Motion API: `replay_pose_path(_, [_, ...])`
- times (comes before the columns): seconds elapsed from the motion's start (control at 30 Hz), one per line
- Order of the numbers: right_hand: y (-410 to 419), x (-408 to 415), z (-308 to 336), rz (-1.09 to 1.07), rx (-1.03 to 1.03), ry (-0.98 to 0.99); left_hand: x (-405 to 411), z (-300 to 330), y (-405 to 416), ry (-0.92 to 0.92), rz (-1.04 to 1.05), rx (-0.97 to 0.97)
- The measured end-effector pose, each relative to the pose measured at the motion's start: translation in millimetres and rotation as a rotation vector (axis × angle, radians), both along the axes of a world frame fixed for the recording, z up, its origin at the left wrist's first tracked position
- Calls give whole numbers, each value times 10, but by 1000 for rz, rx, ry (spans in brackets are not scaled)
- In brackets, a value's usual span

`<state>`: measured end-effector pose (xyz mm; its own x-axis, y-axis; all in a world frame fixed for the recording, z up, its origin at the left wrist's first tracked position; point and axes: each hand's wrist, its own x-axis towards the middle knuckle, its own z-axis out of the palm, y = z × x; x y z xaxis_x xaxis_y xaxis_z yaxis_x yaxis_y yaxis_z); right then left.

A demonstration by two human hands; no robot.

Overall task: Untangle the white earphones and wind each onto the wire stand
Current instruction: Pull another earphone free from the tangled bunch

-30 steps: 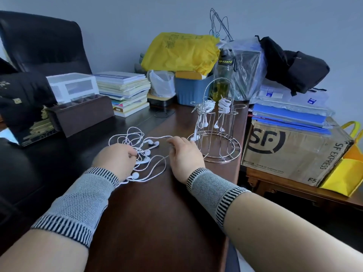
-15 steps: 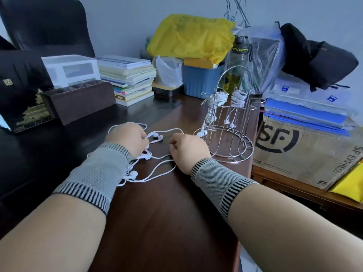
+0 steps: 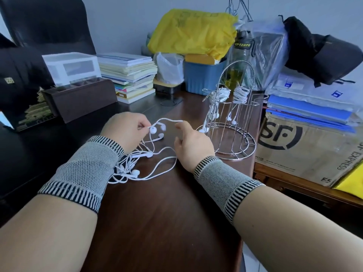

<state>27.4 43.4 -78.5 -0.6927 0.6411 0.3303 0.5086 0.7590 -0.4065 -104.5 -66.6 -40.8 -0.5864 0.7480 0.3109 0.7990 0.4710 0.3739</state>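
— Count it off for me: how many on the wire stand (image 3: 228,122)?
— Two wound bundles (image 3: 231,94) up there, one stand.
— And loose?
— One tangled heap of earphones (image 3: 141,160), at least five earbuds showing. Two hands (image 3: 125,132), two wristbands (image 3: 84,171).

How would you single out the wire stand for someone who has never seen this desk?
Start from the brown SF EXPRESS carton on the right. Just left of it, on the dark wooden desk, stands the wire stand. It alone is bare chrome wire, with two white earphone bundles wound on.
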Motion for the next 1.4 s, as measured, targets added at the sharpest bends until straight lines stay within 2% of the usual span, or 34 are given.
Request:
replay_pose_path(0.27, [49,1,-42,-2,36,320,157,162,31,-182,-199,123])
replay_pose_path(0.63, [37,43,-84,-5,183,421,179,102,78,-196,-276,48])
replay_pose_path(0.77, [21,147,-51,65,56,392,212,142,71,-232,-301,80])
replay_pose_path(0.87, [-4,197,-50,47,59,436,268,161,76,-254,-313,84])
replay_pose_path(1.0, [-18,231,-60,46,80,435,341,167,115,-211,-311,71])
replay_pose_path(1.13, [-32,321,-67,5,124,553,410,183,120,-121,-245,68])
replay_pose_path(1.3, [29,567,18,-79,258,628,549,291,60,-134,-294,54])
replay_pose_path(1.4, [54,714,160,-34,244,612,653,359,23,-160,-337,57])
